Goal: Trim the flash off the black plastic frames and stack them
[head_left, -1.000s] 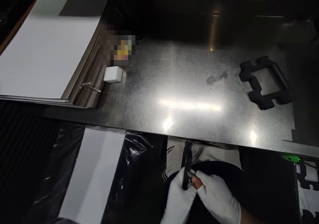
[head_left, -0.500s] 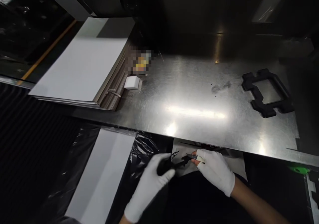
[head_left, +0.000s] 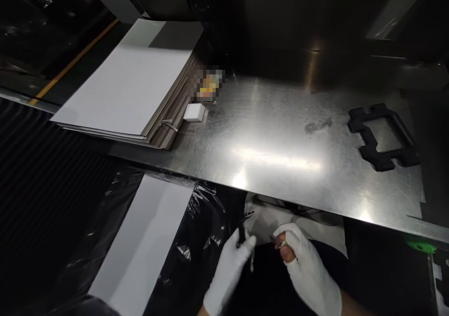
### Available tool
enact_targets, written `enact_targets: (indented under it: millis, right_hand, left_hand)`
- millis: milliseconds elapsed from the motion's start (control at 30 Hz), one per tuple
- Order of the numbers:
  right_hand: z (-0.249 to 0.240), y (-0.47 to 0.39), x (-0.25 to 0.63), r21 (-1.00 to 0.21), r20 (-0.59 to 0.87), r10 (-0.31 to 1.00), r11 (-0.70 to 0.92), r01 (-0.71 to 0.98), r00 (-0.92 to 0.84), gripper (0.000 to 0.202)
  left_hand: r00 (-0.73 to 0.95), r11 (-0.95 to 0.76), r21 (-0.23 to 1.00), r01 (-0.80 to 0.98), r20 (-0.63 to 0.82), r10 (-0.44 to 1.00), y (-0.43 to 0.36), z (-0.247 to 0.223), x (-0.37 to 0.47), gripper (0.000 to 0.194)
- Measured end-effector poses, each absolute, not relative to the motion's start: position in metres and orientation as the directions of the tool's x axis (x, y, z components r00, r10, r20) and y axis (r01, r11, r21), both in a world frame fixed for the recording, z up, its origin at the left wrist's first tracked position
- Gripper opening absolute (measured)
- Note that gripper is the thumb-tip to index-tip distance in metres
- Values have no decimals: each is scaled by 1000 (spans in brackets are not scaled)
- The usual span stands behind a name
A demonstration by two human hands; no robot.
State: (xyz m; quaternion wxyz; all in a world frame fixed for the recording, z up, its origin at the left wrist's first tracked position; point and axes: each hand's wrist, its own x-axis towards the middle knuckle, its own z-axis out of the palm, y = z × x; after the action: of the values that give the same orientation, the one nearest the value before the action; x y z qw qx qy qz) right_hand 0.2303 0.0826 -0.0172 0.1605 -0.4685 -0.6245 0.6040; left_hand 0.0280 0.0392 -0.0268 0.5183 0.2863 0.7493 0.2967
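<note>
Cutter (head_left: 241,235) now rides in our left hand (head_left: 229,271) alone, our right hand (head_left: 305,269) having parted, pinching something small.

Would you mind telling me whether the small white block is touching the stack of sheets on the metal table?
Apart. The head view shows a narrow dark strip of table between the small white block and the edge of the stack of sheets beside it.

Slim black tool (head_left: 241,235) upright, below table edge.
</note>
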Motion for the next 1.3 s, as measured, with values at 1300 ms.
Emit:
enact_targets:
  millis: [1300]
  right_hand:
    - [-15,61,242,-513,-756,451,42,857,-474,39]
  left_hand:
    - [-181,351,116,929,-686,705,10,-25,77,33]
